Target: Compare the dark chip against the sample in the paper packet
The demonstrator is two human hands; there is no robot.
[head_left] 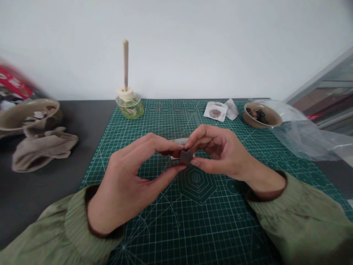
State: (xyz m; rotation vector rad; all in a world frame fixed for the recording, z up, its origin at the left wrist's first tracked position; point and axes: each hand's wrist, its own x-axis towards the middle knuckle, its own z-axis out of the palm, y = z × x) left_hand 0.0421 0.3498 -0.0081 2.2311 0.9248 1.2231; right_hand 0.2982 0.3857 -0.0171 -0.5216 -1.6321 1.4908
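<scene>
Between the fingertips of both hands is a small dark brown piece (186,156), roughly heart-shaped, with a notch at its top. My left hand (138,173) is closed in a pinch on its left side, thumb below and index finger above. My right hand (217,151) pinches it from the right, with the other fingers curled in. Behind the fingers, partly hidden, a whitish packet (180,141) lies on the green cutting mat (154,221). What the piece is made of I cannot tell.
At the back stand a reed diffuser (130,105) and white sachets (216,111). A bowl of dark pieces (261,123) sits right, beside clear plastic (300,140). On the left are another bowl (8,119), a brown cloth (41,151) and a red package (13,82).
</scene>
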